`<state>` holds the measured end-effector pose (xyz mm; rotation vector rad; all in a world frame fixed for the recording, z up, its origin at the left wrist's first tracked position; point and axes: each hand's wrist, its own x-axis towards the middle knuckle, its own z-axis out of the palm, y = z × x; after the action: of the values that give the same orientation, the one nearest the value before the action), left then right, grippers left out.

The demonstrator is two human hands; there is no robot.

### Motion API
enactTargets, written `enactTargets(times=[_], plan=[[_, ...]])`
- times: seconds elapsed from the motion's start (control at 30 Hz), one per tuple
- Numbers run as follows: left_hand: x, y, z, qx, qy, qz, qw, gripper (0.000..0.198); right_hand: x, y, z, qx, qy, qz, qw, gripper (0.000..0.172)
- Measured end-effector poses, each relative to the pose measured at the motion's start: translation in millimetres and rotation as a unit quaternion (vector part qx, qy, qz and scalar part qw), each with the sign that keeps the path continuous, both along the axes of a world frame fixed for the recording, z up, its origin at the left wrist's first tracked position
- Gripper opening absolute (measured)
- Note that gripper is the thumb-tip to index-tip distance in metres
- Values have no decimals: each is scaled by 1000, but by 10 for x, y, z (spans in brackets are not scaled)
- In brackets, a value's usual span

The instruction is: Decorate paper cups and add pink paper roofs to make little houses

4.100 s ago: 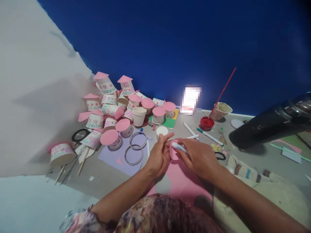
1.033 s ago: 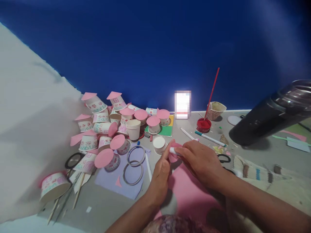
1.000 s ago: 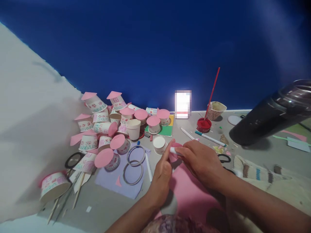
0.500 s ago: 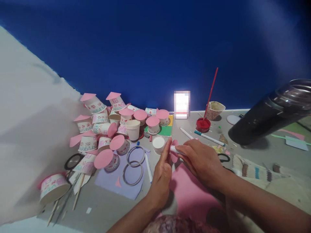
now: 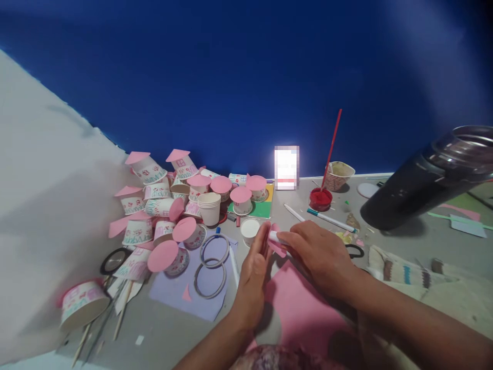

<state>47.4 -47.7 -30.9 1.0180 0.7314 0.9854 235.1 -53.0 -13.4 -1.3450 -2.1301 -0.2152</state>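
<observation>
My right hand (image 5: 321,257) grips a short white stick (image 5: 278,237), marker-like in shape, and presses its end toward a small pink paper piece (image 5: 276,247). The fingers of my left hand (image 5: 254,267) are straight and close together, steadying that piece from the left side. Its far side is hidden behind the fingers. Just beyond my left fingertips stands a white paper cup (image 5: 250,230), bottom up. Beneath both hands lies a large pink paper sheet (image 5: 304,308).
Many decorated paper cups with pink roofs (image 5: 164,256) are heaped at left, near stacked plain cups (image 5: 209,208). Tape rings (image 5: 210,277) lie on purple paper (image 5: 173,293). At right are a red paint pot (image 5: 320,199), a teal-capped marker (image 5: 333,220), scissors (image 5: 354,251) and a dark bottle (image 5: 416,180).
The pink paper piece has tilted between my hands, with more of it showing below the white stick. My grip on the stick stays the same; the view has shifted slightly.
</observation>
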Motion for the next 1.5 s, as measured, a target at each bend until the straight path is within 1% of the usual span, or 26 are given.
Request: enactTargets(times=[0.03, 0.1, 0.27, 0.33, 0.4, 0.47, 0.57, 0.63, 0.7, 0.77, 0.83, 0.9, 1.03, 1.1, 1.2, 1.27, 1.33, 1.4, 1.5], plan=[[-7, 8, 9, -13, -6, -5, 1000, 67, -3, -2, -1, 0, -12, 1, 1000, 22], [-18, 6, 24, -11, -2, -17, 1000, 68, -10, -7, 0, 4, -27, -5, 1000, 22], [-16, -54, 30, 55, 60, -20, 996, 76, -3, -18, -3, 14, -9, -14, 1000, 20], [-5, -75, 25, 80, 69, -17, 994, 75, -1, -19, -3, 14, 4, -21, 1000, 18], [10, -85, 25, 86, 62, -14, 994, 73, -6, -16, 6, 10, 12, -34, 999, 19], [30, -80, 36, 62, 37, -7, 997, 69, -16, -9, 23, 5, 20, -44, 999, 23], [65, -34, 81, -14, -32, 12, 999, 63, -26, 4, 50, -11, 43, -50, 998, 29], [82, 17, 131, -87, -75, 21, 993, 60, -23, 8, 57, -25, 64, -35, 997, 30], [90, 71, 183, -158, -105, 17, 982, 59, -16, 4, 51, -33, 75, -16, 997, 32], [88, 115, 222, -196, -129, -1, 972, 60, -10, -9, 35, -39, 63, -7, 997, 35], [78, 143, 237, -209, -149, -15, 966, 61, -10, -25, 16, -46, 43, -5, 998, 39], [68, 158, 230, -212, -157, -16, 964, 60, -14, -31, -2, -47, 27, 1, 999, 42], [66, 171, 196, -204, -142, -22, 968, 61, -37, -10, -34, -31, 14, 17, 999, 41], [75, 171, 189, -201, -135, -23, 970, 57, -51, -2, -38, -30, 10, 15, 999, 40], [97, 173, 184, -191, -127, -2, 973, 45, -58, 4, -23, -47, -1, 10, 999, 33], [110, 184, 174, -183, -123, 13, 975, 40, -47, 9, -1, -52, 12, 10, 999, 29], [117, 198, 162, -183, -122, 24, 975, 36, -32, 11, 25, -77, 55, 5, 995, 28], [115, 207, 155, -187, -123, 27, 974, 36, -21, 7, 51, -126, 103, -9, 987, 27], [104, 203, 158, -199, -140, 9, 970, 43, -19, -2, 82, -176, 130, -32, 975, 26]])
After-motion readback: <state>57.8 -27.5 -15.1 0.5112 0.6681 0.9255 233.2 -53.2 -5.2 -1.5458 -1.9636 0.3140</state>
